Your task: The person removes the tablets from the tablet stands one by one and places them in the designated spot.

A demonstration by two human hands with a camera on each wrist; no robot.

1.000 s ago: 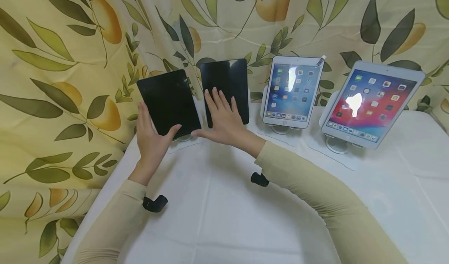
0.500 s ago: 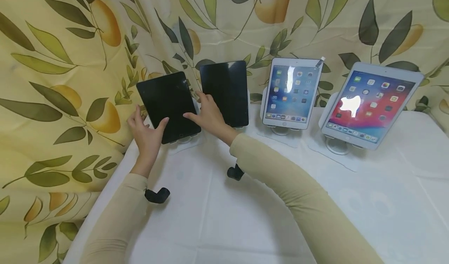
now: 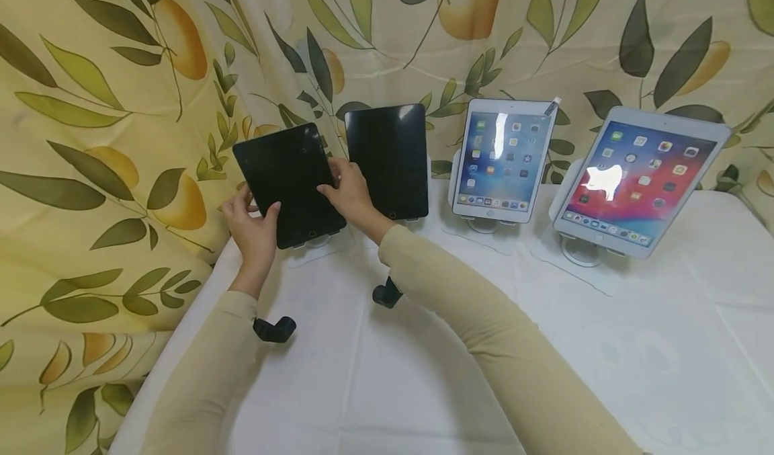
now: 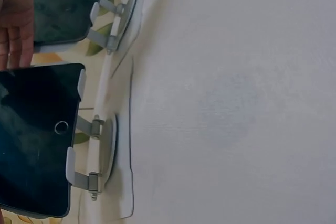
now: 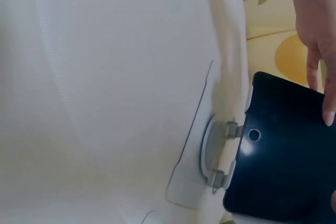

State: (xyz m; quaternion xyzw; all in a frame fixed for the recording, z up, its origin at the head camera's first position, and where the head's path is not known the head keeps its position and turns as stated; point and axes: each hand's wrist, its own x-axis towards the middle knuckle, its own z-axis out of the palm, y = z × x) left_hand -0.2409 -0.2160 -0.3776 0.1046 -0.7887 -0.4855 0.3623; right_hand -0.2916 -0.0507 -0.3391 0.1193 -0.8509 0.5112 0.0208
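Observation:
A black tablet with a dark screen leans on a white stand at the left of the table. My left hand grips its left edge, thumb on the front and fingers reaching behind. On the opposite edge my right hand holds it the same way, thumb over the screen's border. The right wrist view shows the left hand's thumb lying on the glass; the home button is at the lower edge. Behind the tablet, most fingertips are hidden.
Just right stands a second black tablet, close beside my right hand. Farther right, a white tablet and a larger white tablet show lit home screens on stands. A leaf-patterned curtain hangs behind and left of the white-covered table.
My right hand has come left off the second black tablet to the first one's right edge. The left hand has shifted slightly down and curled around the left edge.

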